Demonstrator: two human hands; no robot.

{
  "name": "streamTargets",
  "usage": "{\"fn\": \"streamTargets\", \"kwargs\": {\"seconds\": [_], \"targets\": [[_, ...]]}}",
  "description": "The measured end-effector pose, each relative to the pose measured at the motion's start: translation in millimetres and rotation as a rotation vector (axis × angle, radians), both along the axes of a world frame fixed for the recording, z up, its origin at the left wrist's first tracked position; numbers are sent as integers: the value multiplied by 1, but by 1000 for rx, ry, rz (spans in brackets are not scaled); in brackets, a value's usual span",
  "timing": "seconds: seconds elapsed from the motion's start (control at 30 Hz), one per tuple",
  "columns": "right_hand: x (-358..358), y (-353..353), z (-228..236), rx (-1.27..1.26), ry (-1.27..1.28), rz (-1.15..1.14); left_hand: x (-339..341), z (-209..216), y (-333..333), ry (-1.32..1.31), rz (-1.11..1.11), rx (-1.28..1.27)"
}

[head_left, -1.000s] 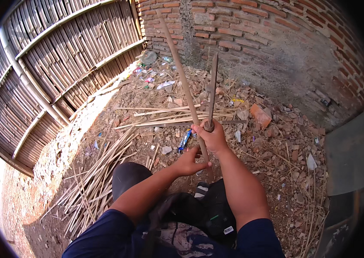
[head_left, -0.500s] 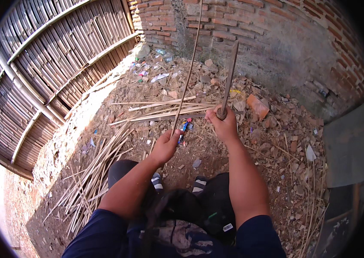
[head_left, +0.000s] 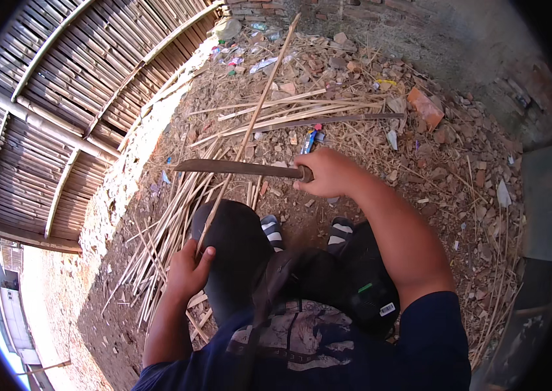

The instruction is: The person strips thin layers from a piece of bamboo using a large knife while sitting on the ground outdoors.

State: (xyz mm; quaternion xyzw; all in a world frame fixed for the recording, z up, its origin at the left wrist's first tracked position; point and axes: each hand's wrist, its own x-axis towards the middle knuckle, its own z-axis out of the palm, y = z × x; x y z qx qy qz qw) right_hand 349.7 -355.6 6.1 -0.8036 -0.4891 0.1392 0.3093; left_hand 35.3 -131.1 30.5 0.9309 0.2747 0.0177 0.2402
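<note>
My right hand (head_left: pixel 328 173) is closed round the handle of a machete (head_left: pixel 240 168), its long dark blade pointing left. The blade crosses a long thin bamboo strip (head_left: pixel 264 98) above my bent knee; whether they touch I cannot tell. Low on the left, my left hand (head_left: pixel 189 270) grips the strip near its lower end, beside my knee. From there the strip slants up and away, its tip reaching toward the brick wall. Behind the blade and left of my knee lies a loose pile of similar bamboo strips (head_left: pixel 158 260) on the ground.
More strips (head_left: pixel 302 109) lie crosswise farther ahead, near a broken orange brick (head_left: pixel 424 108). Rubble and litter cover the ground. A bamboo-slat wall (head_left: pixel 113 72) stands at left, a brick wall (head_left: pixel 484 58) at the back, a grey panel (head_left: pixel 545 202) at right.
My left hand has drawn back toward me with the strip. My right hand has swung the machete from pointing upward to lying across the strip, blade leftward. The view has shifted.
</note>
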Motion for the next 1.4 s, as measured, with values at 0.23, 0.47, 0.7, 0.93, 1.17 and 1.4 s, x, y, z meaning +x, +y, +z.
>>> {"fn": "streamTargets", "kwargs": {"seconds": [0.23,0.47,0.7,0.93,1.17,1.4], "targets": [[-19,22,-22,-278,-25,201,-67,-18,-12,148,37,-87],[-17,23,-25,-294,-43,228,-82,-43,0,21,-78,35],[7,18,-13,-360,108,-8,-80,-56,8,13,-73,25],[-17,25,-16,-296,-70,178,-82,-50,10,34,-100,31],[-12,27,-32,-284,-4,106,-76,-44,3,48,-45,71],[-9,35,-36,-371,8,219,-70,-47,-2,68,-49,64]]}}
